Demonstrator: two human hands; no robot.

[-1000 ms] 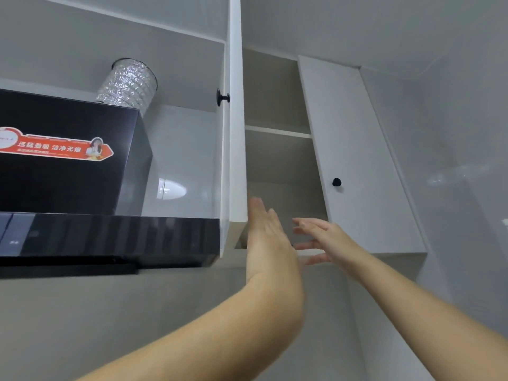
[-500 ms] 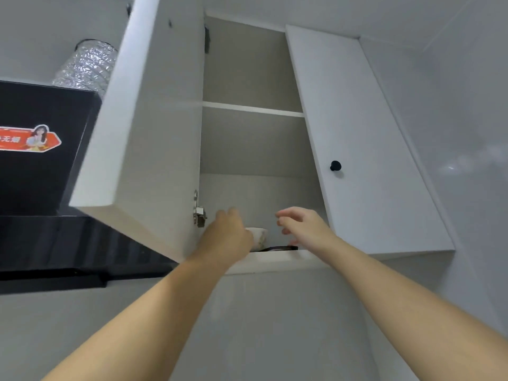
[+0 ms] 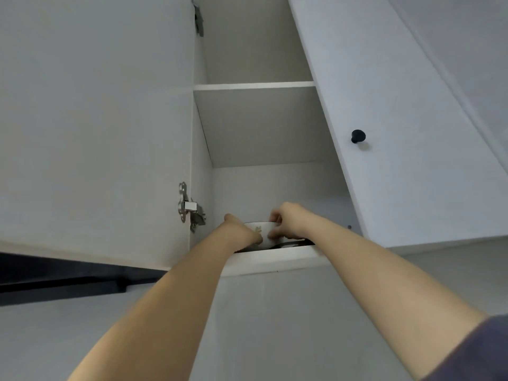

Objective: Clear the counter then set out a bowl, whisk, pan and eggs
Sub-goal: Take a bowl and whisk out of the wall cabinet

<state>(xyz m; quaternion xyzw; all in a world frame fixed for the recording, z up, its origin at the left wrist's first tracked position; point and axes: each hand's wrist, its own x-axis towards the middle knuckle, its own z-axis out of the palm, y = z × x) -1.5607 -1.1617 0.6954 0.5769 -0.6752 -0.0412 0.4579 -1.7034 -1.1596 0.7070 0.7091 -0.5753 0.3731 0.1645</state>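
A white bowl (image 3: pixel 261 229) with a small leaf print sits on the bottom shelf of the open wall cabinet (image 3: pixel 275 259). My left hand (image 3: pixel 242 232) grips its left side. My right hand (image 3: pixel 288 220) curls its fingers over the bowl's right rim. Under and to the right of the bowl the dark rim of a pan (image 3: pixel 291 244) shows; most of it is hidden by the shelf edge. No whisk or eggs are in view.
The cabinet's left door (image 3: pixel 96 133) stands swung open, its hinge (image 3: pixel 188 207) beside my left wrist. The right door (image 3: pixel 398 160) with a black knob (image 3: pixel 357 136) is closed. An upper shelf (image 3: pixel 253 86) crosses above. The black range hood (image 3: pixel 55 279) sits at lower left.
The left door swung fully open. Both hands went from spread in front of the cabinet to inside it and took hold of the bowl. The view moved closer.
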